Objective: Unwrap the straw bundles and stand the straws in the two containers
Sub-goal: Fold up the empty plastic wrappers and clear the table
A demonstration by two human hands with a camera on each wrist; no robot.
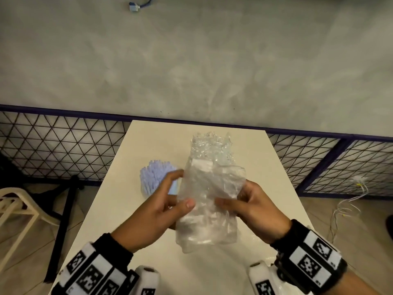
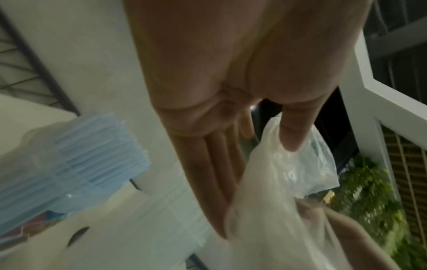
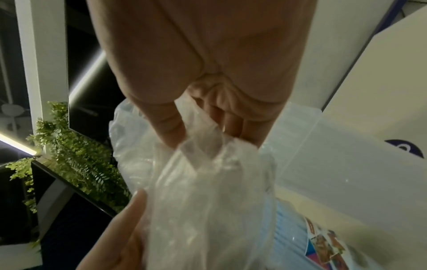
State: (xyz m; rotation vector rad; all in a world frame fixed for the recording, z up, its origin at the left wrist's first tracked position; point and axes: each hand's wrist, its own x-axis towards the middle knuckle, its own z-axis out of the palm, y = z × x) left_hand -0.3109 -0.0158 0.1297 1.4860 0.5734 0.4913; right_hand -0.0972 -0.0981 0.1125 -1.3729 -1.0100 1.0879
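While pinching the clear plastic wrapper (image 1: 209,201) from both sides, holding it up off the white table (image 1: 251,150): left hand (image 1: 157,209) with thumb pressed on the near face and fingers behind, right hand (image 1: 253,207) gripping the opposite edge the same way. Blue straws (image 1: 154,175) standing bunched just beyond the left fingers, partly hidden by them. Can't make out the container itself.

Crinkled clear wrapper (image 1: 209,201), blue straws (image 1: 155,177) beside
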